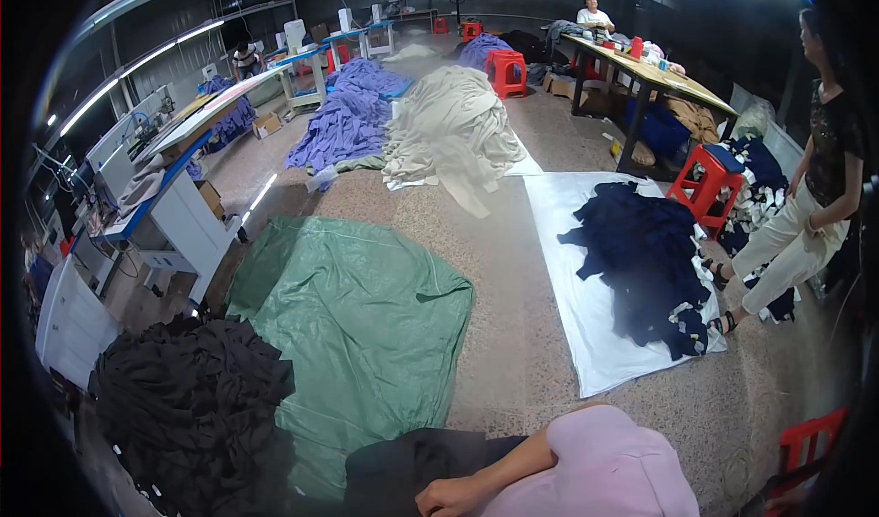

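Note:
At the lower edge my right hand (449, 497) rests against a dark cloth (407, 457), its fingers curled and partly cut off by the frame. What they hold, if anything, is hidden. A pink sleeve (613, 462) covers my upper arm, and the forearm is bare. My left hand is out of view. Beyond the dark cloth a green plastic sheet (366, 306) is spread on the floor. To its left rises a large heap of black garments (192, 398).
On the right, a person (824, 160) stands beside navy garments (632, 251) on a white sheet (577, 334). Cream (453, 123) and purple (352, 105) cloth heaps lie farther off. Sewing tables (183, 242) line the left; red stools (710, 187) and a worktable (659, 64) stand right.

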`<control>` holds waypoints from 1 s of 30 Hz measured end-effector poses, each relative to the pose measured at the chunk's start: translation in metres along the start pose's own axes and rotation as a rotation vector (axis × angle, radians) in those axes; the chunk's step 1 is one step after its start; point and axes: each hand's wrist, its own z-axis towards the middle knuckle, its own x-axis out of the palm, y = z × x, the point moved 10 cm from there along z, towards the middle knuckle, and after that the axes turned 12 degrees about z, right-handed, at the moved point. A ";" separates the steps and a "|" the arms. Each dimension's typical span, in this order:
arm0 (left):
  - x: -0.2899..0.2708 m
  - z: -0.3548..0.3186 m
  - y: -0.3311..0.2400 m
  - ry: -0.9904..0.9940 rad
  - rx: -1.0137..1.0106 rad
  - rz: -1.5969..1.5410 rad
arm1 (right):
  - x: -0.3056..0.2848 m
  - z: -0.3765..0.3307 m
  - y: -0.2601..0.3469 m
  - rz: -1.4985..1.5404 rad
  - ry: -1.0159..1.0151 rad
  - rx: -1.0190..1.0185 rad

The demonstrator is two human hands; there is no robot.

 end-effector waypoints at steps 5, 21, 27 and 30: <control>-0.010 -0.004 -0.016 -0.108 0.103 0.183 | -0.003 -0.003 -0.059 0.179 -0.082 0.446; -0.007 0.024 0.047 0.105 -0.044 0.010 | 0.003 0.000 -0.034 -0.029 0.006 0.286; 0.015 0.036 0.076 0.295 -0.194 -0.183 | 0.020 0.002 0.020 -0.323 0.093 0.165; 0.020 0.036 0.073 0.325 -0.211 -0.173 | 0.026 -0.001 0.007 -0.319 0.096 0.134</control>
